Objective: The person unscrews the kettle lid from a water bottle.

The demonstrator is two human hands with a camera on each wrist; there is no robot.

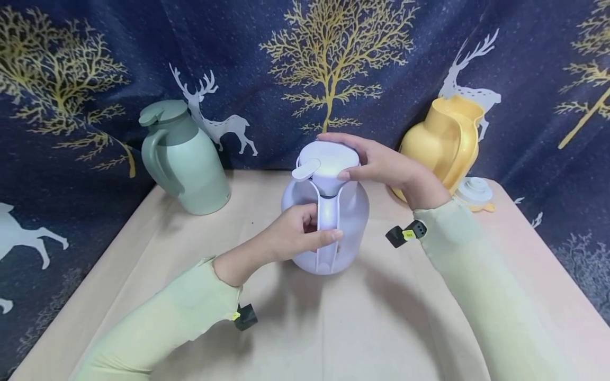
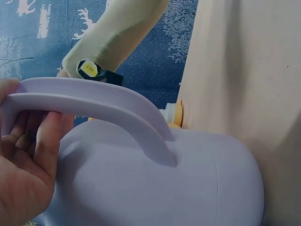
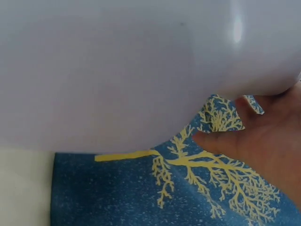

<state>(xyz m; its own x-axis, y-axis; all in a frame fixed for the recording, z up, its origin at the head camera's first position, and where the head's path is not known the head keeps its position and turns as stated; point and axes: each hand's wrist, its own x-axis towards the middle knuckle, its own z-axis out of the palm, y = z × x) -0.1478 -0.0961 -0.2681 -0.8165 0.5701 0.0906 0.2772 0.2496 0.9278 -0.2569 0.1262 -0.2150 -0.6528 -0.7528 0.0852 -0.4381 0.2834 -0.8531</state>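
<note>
A lilac thermos jug [image 1: 353, 227] stands upright on the table in the middle of the head view. My left hand [image 1: 293, 233] grips its handle [image 1: 327, 211], thumb laid across the outer side. In the left wrist view, the curled fingers of this hand [image 2: 30, 165] pass under the handle [image 2: 94, 104]. Up top, my right hand [image 1: 381, 163] holds the lid [image 1: 329, 156], thumb at the near side and fingers over the far side. The lid's lever points toward the left. Seen from the right wrist, the jug body [image 3: 117, 80] fills most of the view beside the right hand [image 3: 263, 146].
A green jug [image 1: 195, 164] with its lid on stands at the back left. At the back right is a yellow jug [image 1: 424, 151] without a lid, and a pale lid with a yellow edge [image 1: 475, 191] lies beside it. A patterned dark blue cloth [image 1: 267, 47] hangs behind the table.
</note>
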